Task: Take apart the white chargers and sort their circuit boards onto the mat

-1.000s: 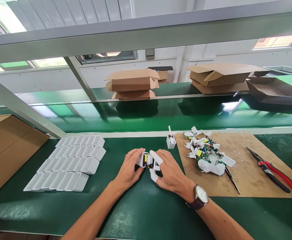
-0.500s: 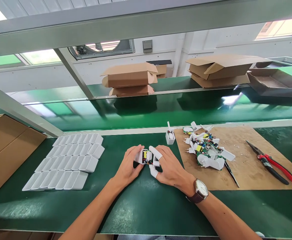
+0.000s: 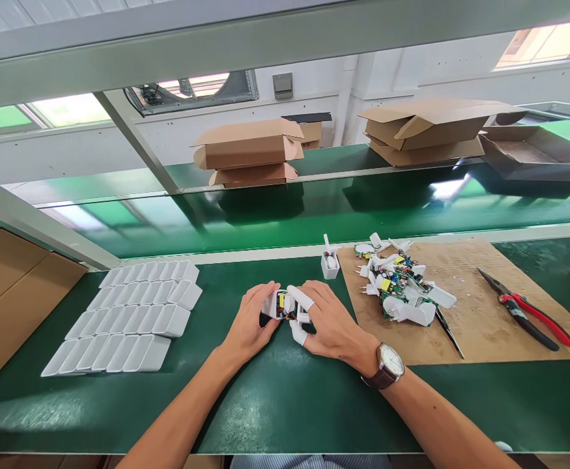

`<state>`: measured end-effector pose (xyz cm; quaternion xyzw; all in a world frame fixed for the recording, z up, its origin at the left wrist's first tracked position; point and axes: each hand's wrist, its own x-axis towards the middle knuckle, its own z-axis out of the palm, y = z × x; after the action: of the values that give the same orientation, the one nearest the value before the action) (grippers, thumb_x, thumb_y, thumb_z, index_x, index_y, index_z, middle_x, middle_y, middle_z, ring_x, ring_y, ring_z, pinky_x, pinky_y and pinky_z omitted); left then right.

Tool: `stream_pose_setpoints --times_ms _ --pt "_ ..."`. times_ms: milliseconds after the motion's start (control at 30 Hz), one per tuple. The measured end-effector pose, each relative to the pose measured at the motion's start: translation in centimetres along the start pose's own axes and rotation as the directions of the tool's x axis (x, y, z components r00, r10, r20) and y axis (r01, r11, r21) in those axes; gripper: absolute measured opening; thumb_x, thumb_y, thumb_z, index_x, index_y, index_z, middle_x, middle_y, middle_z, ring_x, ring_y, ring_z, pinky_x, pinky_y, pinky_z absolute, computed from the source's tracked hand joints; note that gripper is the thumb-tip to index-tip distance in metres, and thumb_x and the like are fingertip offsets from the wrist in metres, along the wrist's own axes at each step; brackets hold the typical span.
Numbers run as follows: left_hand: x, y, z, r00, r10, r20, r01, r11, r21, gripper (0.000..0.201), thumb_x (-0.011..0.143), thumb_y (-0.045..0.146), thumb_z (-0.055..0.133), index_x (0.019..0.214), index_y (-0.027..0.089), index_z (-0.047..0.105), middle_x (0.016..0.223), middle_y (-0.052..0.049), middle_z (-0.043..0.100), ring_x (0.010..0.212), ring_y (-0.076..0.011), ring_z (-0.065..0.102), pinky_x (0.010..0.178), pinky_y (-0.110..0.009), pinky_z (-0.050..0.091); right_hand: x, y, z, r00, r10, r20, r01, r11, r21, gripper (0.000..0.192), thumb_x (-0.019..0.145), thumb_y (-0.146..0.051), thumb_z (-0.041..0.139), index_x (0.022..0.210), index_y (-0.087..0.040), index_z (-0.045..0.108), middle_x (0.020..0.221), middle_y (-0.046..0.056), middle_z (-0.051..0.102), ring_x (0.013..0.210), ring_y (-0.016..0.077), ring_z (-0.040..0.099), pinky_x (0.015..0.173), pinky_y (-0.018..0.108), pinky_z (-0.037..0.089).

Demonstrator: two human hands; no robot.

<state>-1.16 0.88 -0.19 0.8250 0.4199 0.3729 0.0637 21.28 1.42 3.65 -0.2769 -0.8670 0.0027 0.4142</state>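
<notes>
My left hand [image 3: 249, 326] is closed on a white plastic housing [image 3: 270, 305], low over the green bench. A small circuit board [image 3: 281, 302] with a yellow component sits at the housing's open end, partly inside it as far as I can see. My right hand [image 3: 332, 322], with white finger cots on thumb and index finger, pinches the other end of this board, where a white plastic piece [image 3: 303, 314] shows. The fingers hide part of the joint. Beyond the hands stands a small white cup-like housing [image 3: 330, 266] with white parts in it.
Rows of white open housings [image 3: 118, 319] lie at left beside a cardboard box [image 3: 15, 306]. At right, a brown board [image 3: 475, 326] bears a pile of circuit boards with white parts [image 3: 402, 283], a thin dark tool [image 3: 448, 332] and red-black pliers [image 3: 526, 309]. Flat cartons [image 3: 248, 146] rest behind.
The view has shifted slightly. Both hands keep their hold on the housing and board, with hardly any visible movement between them.
</notes>
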Motion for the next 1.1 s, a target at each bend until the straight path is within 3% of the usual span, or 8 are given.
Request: stream_pose_setpoints --times_ms 167,533,1100 --pt "0.09 0.12 -0.05 1.000 0.002 -0.005 -0.002 1.000 0.022 0.064 0.094 0.016 0.060 0.152 0.027 0.034 0.136 -0.012 0.063 0.129 -0.0290 0.059 0.107 -0.048 0.053 -0.17 0.11 -0.03 1.000 -0.026 -0.002 0.026 1.000 0.013 0.055 0.083 -0.008 0.057 0.137 -0.011 0.047 0.114 0.018 0.065 0.107 0.0315 0.057 0.091 0.054 0.056" --pt "0.00 0.15 -0.07 0.999 0.028 -0.044 -0.029 0.999 -0.017 0.067 0.094 0.012 0.059 0.154 0.026 0.033 0.138 -0.011 0.063 0.130 -0.0269 0.056 0.109 -0.046 0.052 0.05 -0.11 -0.05 0.999 -0.029 -0.025 0.030 1.000 0.003 0.068 0.082 -0.006 0.053 0.147 -0.015 0.040 0.113 0.015 0.066 0.103 0.0304 0.061 0.092 0.056 0.057" --pt "-0.01 0.11 -0.15 1.000 0.016 -0.026 -0.017 0.999 -0.030 0.069 0.094 0.015 0.061 0.155 0.027 0.031 0.139 -0.012 0.063 0.129 -0.0282 0.058 0.107 -0.048 0.053 -0.26 0.07 0.12 1.000 0.023 -0.002 -0.023 1.000 -0.020 0.069 0.085 -0.009 0.054 0.151 -0.016 0.037 0.116 0.016 0.066 0.109 0.0328 0.061 0.091 0.056 0.057"
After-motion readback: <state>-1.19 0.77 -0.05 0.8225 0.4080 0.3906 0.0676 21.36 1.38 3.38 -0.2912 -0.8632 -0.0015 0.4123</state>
